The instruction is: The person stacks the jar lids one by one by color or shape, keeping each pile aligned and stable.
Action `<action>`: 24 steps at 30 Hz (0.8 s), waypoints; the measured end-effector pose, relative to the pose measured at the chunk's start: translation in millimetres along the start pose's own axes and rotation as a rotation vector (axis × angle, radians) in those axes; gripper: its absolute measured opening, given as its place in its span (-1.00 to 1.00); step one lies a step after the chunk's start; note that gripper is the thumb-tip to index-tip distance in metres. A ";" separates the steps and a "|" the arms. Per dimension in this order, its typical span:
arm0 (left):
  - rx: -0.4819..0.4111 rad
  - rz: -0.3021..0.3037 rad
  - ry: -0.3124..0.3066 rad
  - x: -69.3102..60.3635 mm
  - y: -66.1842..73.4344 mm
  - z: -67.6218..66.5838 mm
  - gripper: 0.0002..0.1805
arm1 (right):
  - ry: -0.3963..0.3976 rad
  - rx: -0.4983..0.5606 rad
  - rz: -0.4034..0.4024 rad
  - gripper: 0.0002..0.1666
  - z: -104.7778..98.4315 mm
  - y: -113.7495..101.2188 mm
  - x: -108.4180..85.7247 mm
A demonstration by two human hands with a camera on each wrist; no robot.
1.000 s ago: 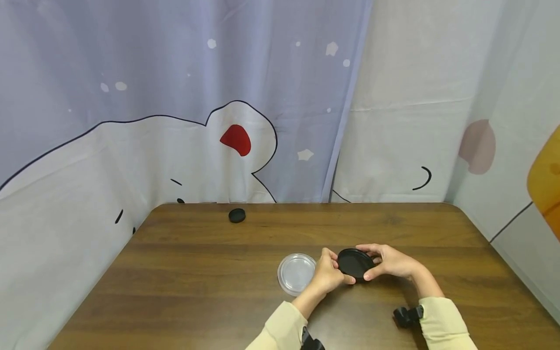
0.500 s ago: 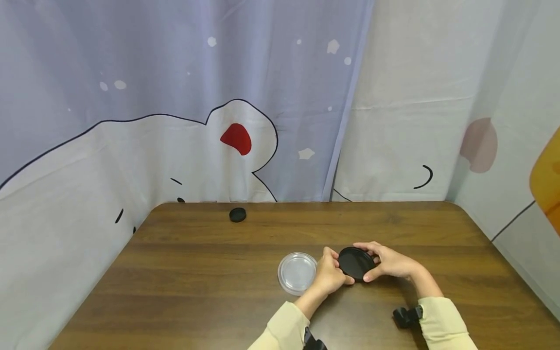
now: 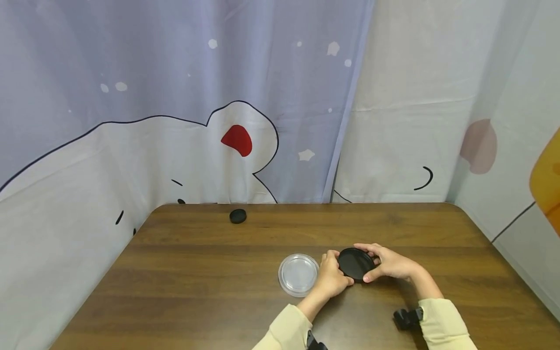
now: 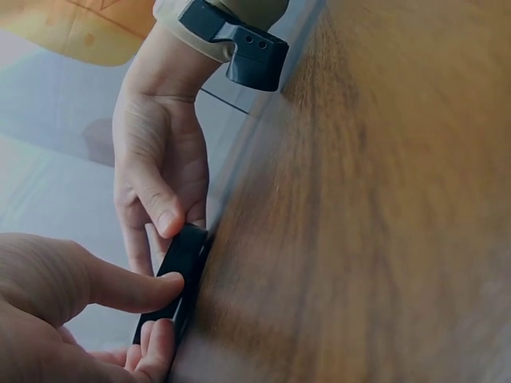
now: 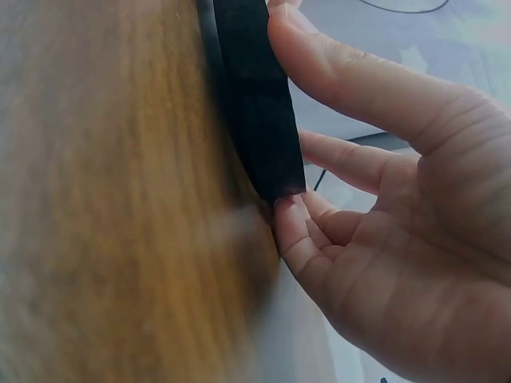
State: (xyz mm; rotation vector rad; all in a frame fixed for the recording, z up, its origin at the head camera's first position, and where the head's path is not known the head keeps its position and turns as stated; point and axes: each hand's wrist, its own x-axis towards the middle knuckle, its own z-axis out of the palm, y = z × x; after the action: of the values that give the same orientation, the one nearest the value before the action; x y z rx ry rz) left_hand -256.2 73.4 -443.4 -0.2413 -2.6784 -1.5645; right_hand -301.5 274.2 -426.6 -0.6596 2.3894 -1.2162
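Note:
Both of my hands hold a shallow round black dish (image 3: pixel 356 264) with a raised rim, low over the table. My left hand (image 3: pixel 331 276) grips its left edge; in the left wrist view the thumb lies on the black side wall and the curled fingers are at the lower rim. My right hand (image 3: pixel 391 263) holds the right edge, thumb at the near side and fingers at the far side. The right wrist view shows fingertips touching the rim close to the tabletop. A clear round plastic lid or container (image 3: pixel 298 275) lies just left of my left hand.
A small black round cap-like piece (image 3: pixel 238 216) lies near the back edge of the brown wooden table (image 3: pixel 197 282). A printed curtain (image 3: pixel 302 97) hangs behind the table and along its sides. Each wrist wears a black camera mount (image 3: pixel 407 318).
The left hand's fingers have shifted slightly along the dish's left edge. The right hand, dish and clear plastic piece stay nearly in place.

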 end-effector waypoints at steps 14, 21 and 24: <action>-0.028 -0.011 -0.004 2.3 -3.3 -3.0 -0.30 | -0.028 0.057 -0.055 0.22 3.0 1.9 3.5; -0.040 -0.044 -0.025 3.7 0.2 -5.1 -0.09 | -0.030 0.097 -0.062 0.19 2.6 1.9 4.3; 0.001 -0.052 -0.038 4.4 2.2 -7.9 -0.09 | 0.002 0.088 -0.025 0.11 0.6 1.2 2.6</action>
State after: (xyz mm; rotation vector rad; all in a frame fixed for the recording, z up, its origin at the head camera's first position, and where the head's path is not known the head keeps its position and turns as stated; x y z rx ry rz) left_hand -260.6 68.1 -437.1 -0.2056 -2.7356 -1.5884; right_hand -303.6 272.9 -428.2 -0.6630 2.3212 -1.3247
